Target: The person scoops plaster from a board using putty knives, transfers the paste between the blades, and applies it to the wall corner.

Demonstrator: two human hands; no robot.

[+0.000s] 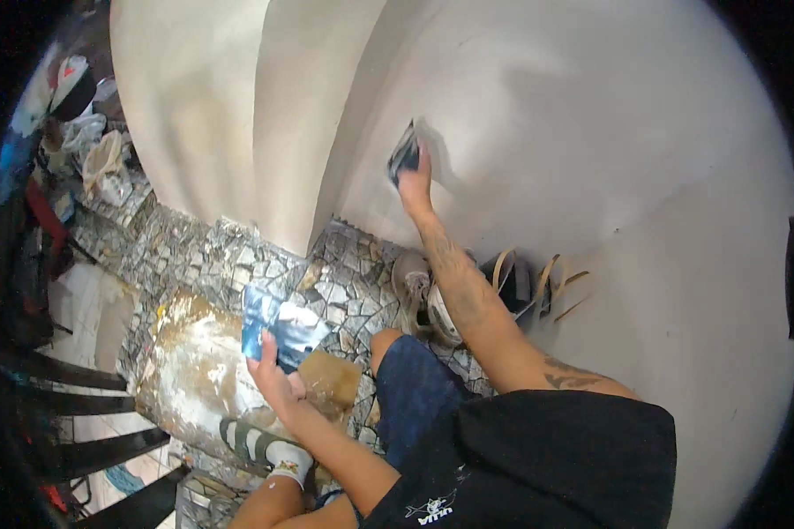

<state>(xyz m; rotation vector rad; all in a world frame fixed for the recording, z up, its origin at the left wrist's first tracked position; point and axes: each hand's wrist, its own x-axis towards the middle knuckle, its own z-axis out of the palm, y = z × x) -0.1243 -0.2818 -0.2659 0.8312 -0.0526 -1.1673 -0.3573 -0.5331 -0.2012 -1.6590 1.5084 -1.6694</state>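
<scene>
Scraper (403, 161), dark: pinched in the right hand (416, 182), close to the pale wall (573, 115); probably light and thin, best taken by its back edge. Blue plate (258, 319), white-smeared: clamped in the left hand (276, 381); likely stiff, slippery where coated.

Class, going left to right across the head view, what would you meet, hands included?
Crumpled pale plastic bag → left hand holding a bluish flat tool → right hand holding a dark flat tool → what looks like a dark tan-looped bag.
</scene>
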